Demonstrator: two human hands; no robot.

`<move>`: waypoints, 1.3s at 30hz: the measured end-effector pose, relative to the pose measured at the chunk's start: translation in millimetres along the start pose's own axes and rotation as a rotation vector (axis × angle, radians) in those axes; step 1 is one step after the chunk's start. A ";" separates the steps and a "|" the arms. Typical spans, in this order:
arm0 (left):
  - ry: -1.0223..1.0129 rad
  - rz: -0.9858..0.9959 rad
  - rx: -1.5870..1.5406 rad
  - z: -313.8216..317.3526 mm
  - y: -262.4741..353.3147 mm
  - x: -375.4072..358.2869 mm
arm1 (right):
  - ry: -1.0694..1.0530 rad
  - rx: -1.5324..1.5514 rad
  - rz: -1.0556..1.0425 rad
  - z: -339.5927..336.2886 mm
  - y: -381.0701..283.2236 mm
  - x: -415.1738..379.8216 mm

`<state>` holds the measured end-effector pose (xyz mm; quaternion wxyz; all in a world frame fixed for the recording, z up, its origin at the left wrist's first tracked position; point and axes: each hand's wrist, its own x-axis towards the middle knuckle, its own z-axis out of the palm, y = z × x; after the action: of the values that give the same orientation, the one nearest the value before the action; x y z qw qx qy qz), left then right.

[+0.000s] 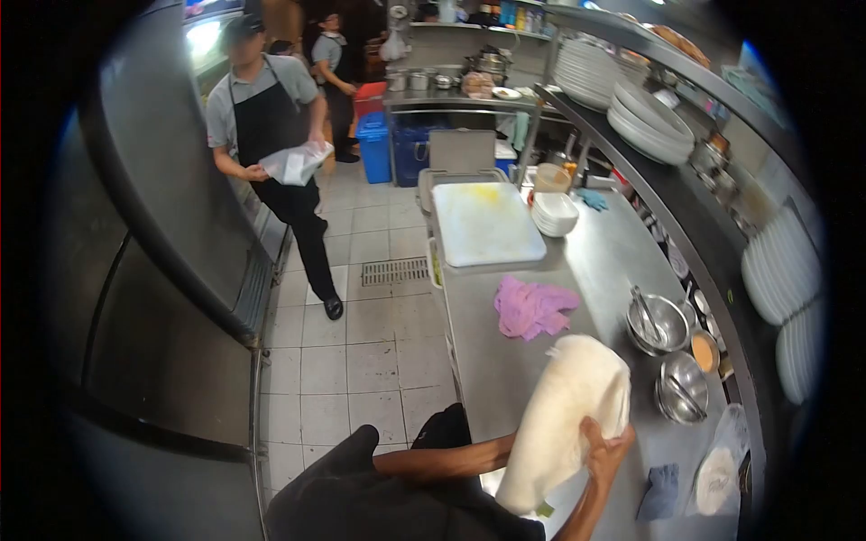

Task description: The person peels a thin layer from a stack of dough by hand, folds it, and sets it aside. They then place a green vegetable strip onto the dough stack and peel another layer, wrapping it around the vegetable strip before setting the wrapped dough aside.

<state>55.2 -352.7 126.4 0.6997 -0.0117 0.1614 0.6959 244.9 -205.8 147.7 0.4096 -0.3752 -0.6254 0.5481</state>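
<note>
A large cream-white bundle (pixel 568 406), thick and rounded like a roll, is held up over the near end of the steel worktable (pixel 478 334). I cannot make out whether it is cloth, dough or something else. On its right side, my right hand (pixel 606 446) is closed on it, thumb pressed against the surface. My left forearm reaches behind its left side, so the left hand and its fingers are hidden. Just beyond the bundle lies a crumpled pink-purple cloth (pixel 532 307). A green scrap (pixel 544 509) shows beneath the lower end.
Farther back are a white cutting board (pixel 487 225) and stacked white dishes (pixel 554 215). Metal bowls (pixel 658 325) with utensils line the right, below a plate-laden shelf (pixel 631 149). Left of the table, a person in a black apron (pixel 271 117) stands in the aisle holding white material.
</note>
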 end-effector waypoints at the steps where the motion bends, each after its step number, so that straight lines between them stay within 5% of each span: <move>1: 0.007 0.007 -0.057 32.1 -56.2 78.3 | 0.033 -0.053 -0.028 -2.8 4.0 1.5; 7: 0.015 0.037 -0.023 39.1 -48.9 84.0 | 0.026 -0.331 -0.132 -19.2 50.4 13.5; 9: -0.067 0.231 0.966 33.5 -53.1 88.0 | 0.057 -0.381 -0.211 -9.5 49.0 12.0; 10: -0.074 0.509 1.137 53.3 -64.2 81.5 | 0.064 -0.435 -0.167 -12.1 53.4 8.6; 11: -0.095 0.463 1.138 52.0 -73.9 84.3 | 0.079 -0.284 -0.018 -19.9 70.4 9.3; 14: -0.086 0.840 1.526 53.9 -96.5 90.1 | 0.096 -0.307 -0.087 -36.3 84.1 -3.3; 18: -0.043 0.826 1.719 66.0 -96.2 92.3 | 0.230 -0.090 -0.104 -29.4 66.8 -4.0; 21: -0.051 1.032 1.661 30.9 -91.9 124.3 | 0.269 -0.046 -0.083 -31.9 42.3 -3.4; 25: 0.229 0.788 1.590 19.9 -82.5 143.3 | 0.085 0.153 0.006 -21.5 20.1 -13.5; 30: -0.163 0.613 1.473 -5.2 -82.0 150.5 | -0.194 0.256 0.036 -4.7 2.2 -22.4; 32: -0.161 0.523 1.451 3.5 -81.6 145.4 | -0.273 0.732 0.094 0.9 -1.4 -20.8; 33: -0.150 0.448 1.363 8.2 -83.5 141.4 | -0.275 0.730 0.096 -0.7 -2.4 -23.3; 35: -0.119 0.340 1.189 18.0 -88.8 133.3 | -0.179 1.137 0.314 -4.2 -5.5 -21.3; 39: 0.042 0.337 0.858 41.0 -90.0 119.8 | -0.182 0.851 0.135 -14.6 -5.1 -22.1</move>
<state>149.3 -229.4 117.5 0.5147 0.2913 0.4489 0.6698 266.7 -221.2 151.5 0.4341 -0.1633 -0.3515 0.8132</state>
